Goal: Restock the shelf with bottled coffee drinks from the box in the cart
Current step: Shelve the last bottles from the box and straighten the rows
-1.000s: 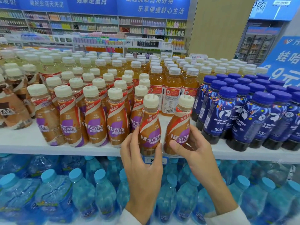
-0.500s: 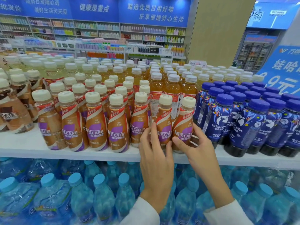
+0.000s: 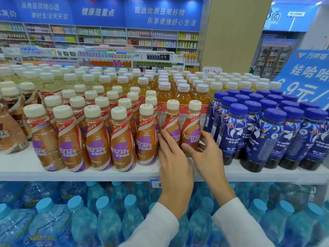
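Observation:
Two Nescafe coffee bottles stand upright on the white shelf (image 3: 26, 168), in the gap between the Nescafe rows and the dark blue bottles. My left hand (image 3: 173, 157) wraps the base of the left bottle (image 3: 171, 125). My right hand (image 3: 206, 154) holds the lower part of the right bottle (image 3: 193, 129). Both bottles have cream caps and brown, purple and red labels. Several matching Nescafe bottles (image 3: 121, 139) stand in rows to the left. The cart and the box are out of view.
Dark blue luckin coffee bottles (image 3: 267, 139) crowd the shelf right of my hands. Amber tea bottles (image 3: 183, 97) stand directly behind the two held bottles. Water bottles with blue caps (image 3: 99, 216) fill the level below. Store shelving lines the far wall.
Both hands have pushed the two Nescafe bottles from the shelf's front edge backward and to the right, deeper into the gap beside the blue bottles. The camera has drawn closer.

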